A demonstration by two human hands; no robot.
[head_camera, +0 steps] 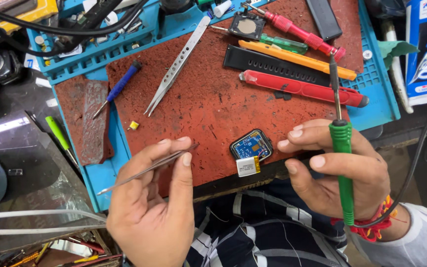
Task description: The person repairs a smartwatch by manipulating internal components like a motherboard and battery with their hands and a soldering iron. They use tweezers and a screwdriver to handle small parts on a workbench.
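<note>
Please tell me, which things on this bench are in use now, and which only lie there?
In use: tweezers in left hand; green soldering iron in right hand; opened watch body; small battery.

Lying about: spare tweezers, blue screwdriver, red cutter, black strap.

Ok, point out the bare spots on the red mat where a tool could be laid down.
Most bare room is mid-mat, bordered by the steel tweezers, the red utility knife and the opened watch. A smaller patch lies between the blue screwdriver and the yellow piece. The mat's top right is crowded with tools.
</note>
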